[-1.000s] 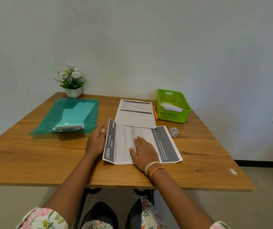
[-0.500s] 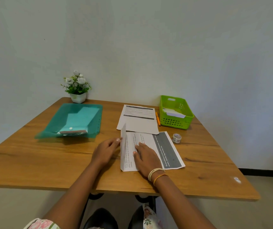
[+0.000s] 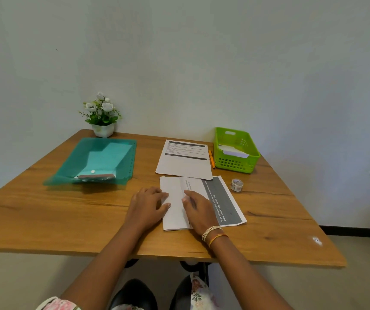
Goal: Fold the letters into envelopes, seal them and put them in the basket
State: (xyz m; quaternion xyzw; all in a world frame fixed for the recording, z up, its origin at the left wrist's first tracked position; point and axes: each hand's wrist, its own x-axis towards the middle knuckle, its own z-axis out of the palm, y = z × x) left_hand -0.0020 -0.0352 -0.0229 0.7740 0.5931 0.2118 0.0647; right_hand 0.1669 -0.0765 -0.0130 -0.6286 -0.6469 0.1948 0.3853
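I count two letters on the table. The nearer letter lies at the front middle, its left third turned over onto the rest so the blank back faces up; a grey printed band runs along its right side. My left hand lies flat on that turned-over flap, fingers straight and gripping nothing. My right hand lies flat just beside it on the same sheet, fingers stretched out, also gripping nothing; it hides part of the print. The second letter lies flat behind, its near edge touching or slightly overlapping the first.

There is one green basket at the right rear holding white paper; how many pieces I cannot tell. One orange pen lies between it and the far letter. One tape roll sits near the folded letter's right. One teal tray at the left holds pale envelopes; their number is unclear. One flower pot stands at the back corner.
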